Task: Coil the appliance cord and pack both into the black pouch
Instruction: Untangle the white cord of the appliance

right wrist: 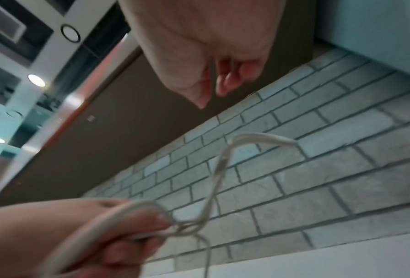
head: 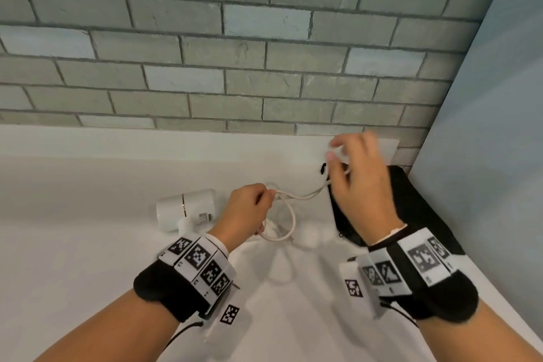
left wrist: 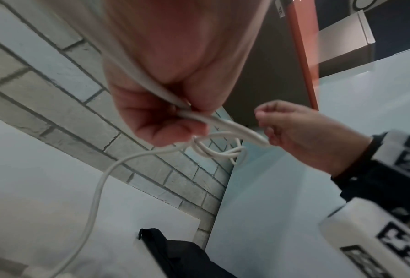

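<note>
The white cord (head: 305, 195) is stretched between my two hands above the counter. My left hand (head: 269, 195) grips several loops of it, which hang below the fist (head: 289, 223). In the left wrist view its thumb and fingers (left wrist: 166, 120) pinch the strands. My right hand (head: 335, 151), blurred, is raised near the wall and pinches the cord's far white end. The white cylindrical appliance (head: 188, 209) lies on its side left of my left hand. The black pouch (head: 417, 209) lies under and behind my right hand, and also shows in the left wrist view (left wrist: 175, 254).
A white counter (head: 88, 229) runs up to a grey brick wall (head: 235, 67). A pale blue panel (head: 499, 156) closes off the right side just beyond the pouch. A white plate (head: 388, 150) is on the wall behind my right hand.
</note>
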